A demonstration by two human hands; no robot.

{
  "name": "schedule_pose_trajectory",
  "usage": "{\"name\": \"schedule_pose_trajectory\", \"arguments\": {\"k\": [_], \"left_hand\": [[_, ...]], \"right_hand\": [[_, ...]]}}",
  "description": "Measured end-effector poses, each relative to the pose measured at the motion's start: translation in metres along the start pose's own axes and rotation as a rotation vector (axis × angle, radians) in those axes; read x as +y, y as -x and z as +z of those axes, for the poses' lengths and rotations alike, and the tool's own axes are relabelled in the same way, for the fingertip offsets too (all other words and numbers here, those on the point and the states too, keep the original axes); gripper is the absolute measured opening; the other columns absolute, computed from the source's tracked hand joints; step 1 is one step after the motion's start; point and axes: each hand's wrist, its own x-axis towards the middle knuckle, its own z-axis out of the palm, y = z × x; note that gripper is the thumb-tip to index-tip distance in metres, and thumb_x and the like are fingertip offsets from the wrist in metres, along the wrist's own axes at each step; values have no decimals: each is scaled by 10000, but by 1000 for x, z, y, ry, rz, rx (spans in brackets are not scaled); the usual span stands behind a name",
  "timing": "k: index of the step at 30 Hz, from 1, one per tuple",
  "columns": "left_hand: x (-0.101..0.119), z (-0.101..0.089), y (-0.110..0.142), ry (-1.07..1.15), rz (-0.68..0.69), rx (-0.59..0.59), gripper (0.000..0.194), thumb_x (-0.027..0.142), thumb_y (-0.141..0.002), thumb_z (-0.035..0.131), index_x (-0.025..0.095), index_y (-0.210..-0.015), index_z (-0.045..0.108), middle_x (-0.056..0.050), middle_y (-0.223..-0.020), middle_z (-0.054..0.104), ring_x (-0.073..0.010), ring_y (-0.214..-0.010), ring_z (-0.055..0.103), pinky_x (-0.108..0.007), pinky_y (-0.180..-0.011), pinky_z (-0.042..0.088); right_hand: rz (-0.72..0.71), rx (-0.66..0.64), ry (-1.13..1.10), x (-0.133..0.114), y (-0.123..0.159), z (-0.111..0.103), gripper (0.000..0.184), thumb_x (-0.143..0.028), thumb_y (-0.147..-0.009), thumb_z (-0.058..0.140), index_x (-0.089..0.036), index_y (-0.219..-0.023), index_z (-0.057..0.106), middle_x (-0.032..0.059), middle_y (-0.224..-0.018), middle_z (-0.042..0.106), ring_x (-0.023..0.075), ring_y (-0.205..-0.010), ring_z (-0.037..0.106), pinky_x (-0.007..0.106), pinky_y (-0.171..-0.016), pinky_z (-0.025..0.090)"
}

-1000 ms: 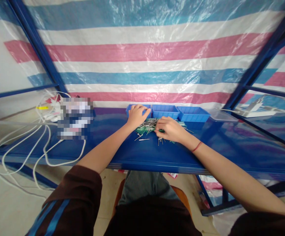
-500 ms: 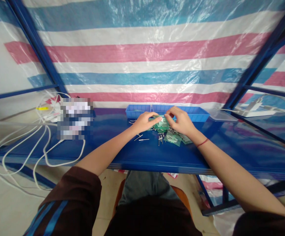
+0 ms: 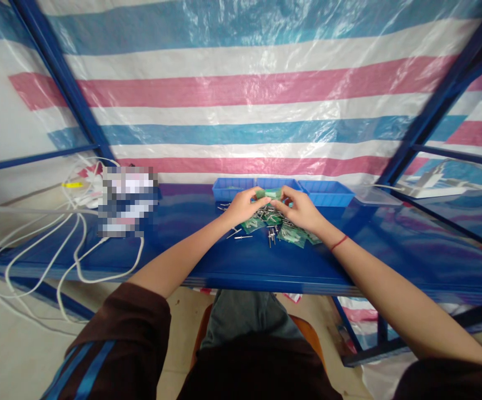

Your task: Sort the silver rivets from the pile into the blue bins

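Packet (image 3: 270,194) held
Fingers of left hand (image 3: 243,205) and right hand (image 3: 302,209) grip it toward the surface's (image 3: 241,261) back edge, near loose rivets (image 3: 243,237).

Two hands (image 3: 243,206) (image 3: 302,210), three blue bins (image 3: 327,198) and one held packet (image 3: 271,194) show (pins (image 3: 271,235): uncountable).

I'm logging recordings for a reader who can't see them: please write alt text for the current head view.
A person's left hand and right hand hold a small green packet above loose metal pins and more green packets on a blue table, with three blue bins in a row behind.
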Motion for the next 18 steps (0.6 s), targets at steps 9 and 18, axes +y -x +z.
{"name": "schedule_pose_trajectory", "arguments": {"k": [9, 18], "left_hand": [[-3, 1, 1, 160, -118, -71, 501, 508, -966, 268, 191, -1134, 618, -77, -1014, 695, -197, -947, 629, -329, -812, 486], [0, 5, -1, 394, -75, -32, 357, 430, -845, 571, 124, -1013, 645, -51, -880, 674, -154, -783, 597, -288, -724, 458]], "right_hand": [[-313, 232, 267, 5, 0, -13, 167, -179, -869, 461, -207, -915, 620, 90, -900, 611, 240, -878, 551, 390, -788, 441], [-340, 262, 272, 2, 0, -7, 229, -201, -862, 512, -233, -1049, 639, 95, -1061, 591, 224, -906, 558, 396, -804, 459]]}}
